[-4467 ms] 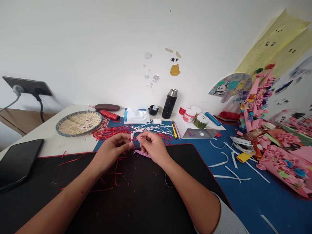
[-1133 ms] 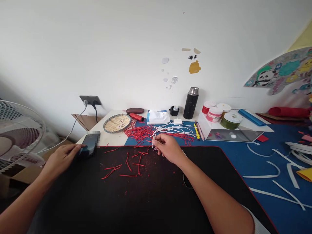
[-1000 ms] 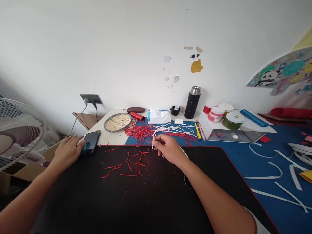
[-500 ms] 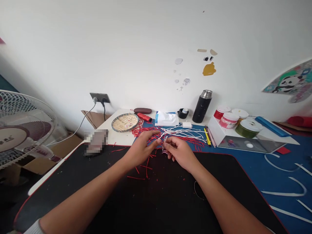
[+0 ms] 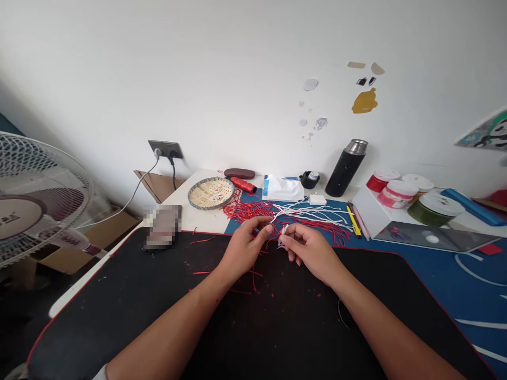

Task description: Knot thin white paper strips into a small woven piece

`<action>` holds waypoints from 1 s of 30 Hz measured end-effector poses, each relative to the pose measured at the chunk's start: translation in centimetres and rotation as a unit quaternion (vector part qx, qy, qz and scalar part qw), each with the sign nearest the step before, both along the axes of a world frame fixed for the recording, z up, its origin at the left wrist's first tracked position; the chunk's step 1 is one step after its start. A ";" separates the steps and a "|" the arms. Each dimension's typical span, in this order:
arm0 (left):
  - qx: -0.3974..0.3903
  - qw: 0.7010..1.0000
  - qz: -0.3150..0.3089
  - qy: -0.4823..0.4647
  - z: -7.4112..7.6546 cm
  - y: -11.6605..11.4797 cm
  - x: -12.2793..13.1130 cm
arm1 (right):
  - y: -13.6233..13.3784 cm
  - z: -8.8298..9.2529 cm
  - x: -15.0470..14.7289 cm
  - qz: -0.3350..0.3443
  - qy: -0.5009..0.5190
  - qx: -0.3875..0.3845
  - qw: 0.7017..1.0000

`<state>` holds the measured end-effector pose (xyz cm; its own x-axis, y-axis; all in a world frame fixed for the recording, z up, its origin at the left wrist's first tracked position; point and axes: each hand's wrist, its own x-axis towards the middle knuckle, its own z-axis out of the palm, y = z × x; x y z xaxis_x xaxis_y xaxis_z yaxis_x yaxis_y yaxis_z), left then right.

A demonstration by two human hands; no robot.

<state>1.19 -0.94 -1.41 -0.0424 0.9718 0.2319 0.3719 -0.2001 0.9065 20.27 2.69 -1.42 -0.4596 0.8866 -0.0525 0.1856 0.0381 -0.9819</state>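
My left hand (image 5: pixel 247 243) is over the back edge of the black mat (image 5: pixel 309 327), thumb and forefinger pinched together. What sits between those fingertips is too small to make out. Just to its right, my right hand (image 5: pixel 311 247) grips a small white and purple piece (image 5: pixel 282 238) between thumb and curled fingers. The two hands are a little apart. Behind them lie white cords (image 5: pixel 312 212) on top of a tangle of red cords (image 5: pixel 247 210). Short red cord scraps (image 5: pixel 254 279) are scattered on the mat below the left hand.
At the back stand a round woven tray (image 5: pixel 194 201), a red thread spool (image 5: pixel 243 184), a tissue pack (image 5: pixel 283 189) and a black flask (image 5: pixel 346 169). Ribbon spools (image 5: pixel 435 210) sit on a white box (image 5: pixel 420 237) to the right. A fan (image 5: pixel 35 211) is at far left.
My hands have moved apart slightly, and the left fingers have closed from a wider spread into a pinch. The view has turned a little, shifting most of the scene rightward.
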 end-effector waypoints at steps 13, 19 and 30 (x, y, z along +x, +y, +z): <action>-0.034 0.989 -0.125 -0.065 0.3 0.0 0.6 | -0.2 -0.2 0.3 -0.002 -0.090 0.092 0.992; -0.062 0.978 -0.142 -0.140 -0.1 0.2 0.6 | -0.4 -0.1 0.2 0.005 -0.095 0.135 0.986; -0.062 0.984 -0.127 -0.110 1.0 -0.1 0.5 | -0.8 0.6 0.0 0.000 -0.137 0.173 0.975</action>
<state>1.65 -1.05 -0.41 0.1701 0.9778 0.1225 0.1162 -0.1434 0.9828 20.22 1.91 -0.83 -0.4712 0.8725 0.1294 0.4386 0.3591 -0.8238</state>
